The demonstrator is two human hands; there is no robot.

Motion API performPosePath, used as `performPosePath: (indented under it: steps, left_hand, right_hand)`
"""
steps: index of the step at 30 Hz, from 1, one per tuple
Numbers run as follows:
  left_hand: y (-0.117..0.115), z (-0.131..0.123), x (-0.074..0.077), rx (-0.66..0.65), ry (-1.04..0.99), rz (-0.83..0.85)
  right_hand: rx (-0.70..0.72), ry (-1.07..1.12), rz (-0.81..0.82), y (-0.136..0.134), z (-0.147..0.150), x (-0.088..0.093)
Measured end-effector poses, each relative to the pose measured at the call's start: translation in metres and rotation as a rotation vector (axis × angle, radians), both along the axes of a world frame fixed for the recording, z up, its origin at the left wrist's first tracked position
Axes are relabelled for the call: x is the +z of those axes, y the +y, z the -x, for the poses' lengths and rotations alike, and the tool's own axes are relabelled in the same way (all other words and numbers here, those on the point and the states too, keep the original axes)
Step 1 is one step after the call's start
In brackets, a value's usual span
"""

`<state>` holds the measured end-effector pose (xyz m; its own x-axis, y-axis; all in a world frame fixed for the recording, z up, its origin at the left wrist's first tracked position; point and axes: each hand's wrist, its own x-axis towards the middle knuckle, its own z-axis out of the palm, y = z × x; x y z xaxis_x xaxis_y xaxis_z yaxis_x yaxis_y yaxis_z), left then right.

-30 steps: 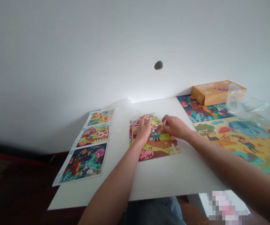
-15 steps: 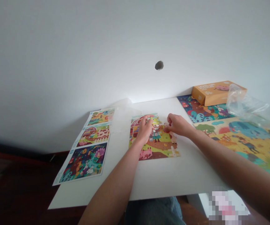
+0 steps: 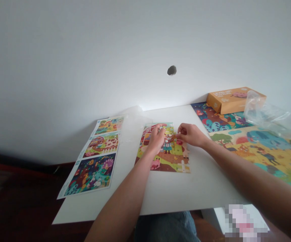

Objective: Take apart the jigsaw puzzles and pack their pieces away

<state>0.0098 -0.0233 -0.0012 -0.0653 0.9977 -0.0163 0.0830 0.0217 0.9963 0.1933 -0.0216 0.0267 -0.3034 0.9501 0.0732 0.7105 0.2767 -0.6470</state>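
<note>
The farm puzzle [image 3: 172,157] lies flat on the white counter [image 3: 175,193], with its picture side up; interlocking tabs show along its right edge. The left hand [image 3: 157,138] rests over the upper middle of the farm puzzle, fingers bent and partly curled inward; small pale shapes show beside them, but whether these are held pieces cannot be told. The right hand [image 3: 191,135] is positioned at the right edge of the farm puzzle, thumb and forefinger brought nearly together in a pinch; any piece between them is too small to confirm. To the left of the farm puzzle is the sheet [image 3: 92,174], printed with three pictures, the middle one a farm scene. A clear film [image 3: 132,127] overlaps the sheet's upper right part, between it and the farm puzzle. To the right of the farm puzzle are the safari puzzle [image 3: 267,153] and, farther back, the night puzzle [image 3: 218,121]. The orange box [image 3: 233,101] sits on the night puzzle, with a clear bag [image 3: 266,116] against the box's right end.
</note>
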Motion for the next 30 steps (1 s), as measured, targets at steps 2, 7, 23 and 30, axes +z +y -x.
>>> performPosePath:
  steps: [2,7,23,30]
  left_hand:
    - [0.0,0.0,0.001,-0.012,0.003,0.0]
    - [0.0,0.0,0.001,-0.021,0.011,0.023]
    - [-0.003,0.0,0.004,-0.004,0.123,-0.043]
    - [-0.002,0.002,0.002,-0.027,0.196,-0.082]
  right_hand:
    - [-0.001,0.012,-0.038,0.0,0.001,-0.001]
    - [0.037,-0.029,-0.057,0.002,0.0,-0.003]
    - [0.307,0.085,-0.108,-0.008,-0.005,0.014]
    - [0.425,0.025,-0.056,-0.005,-0.011,0.014]
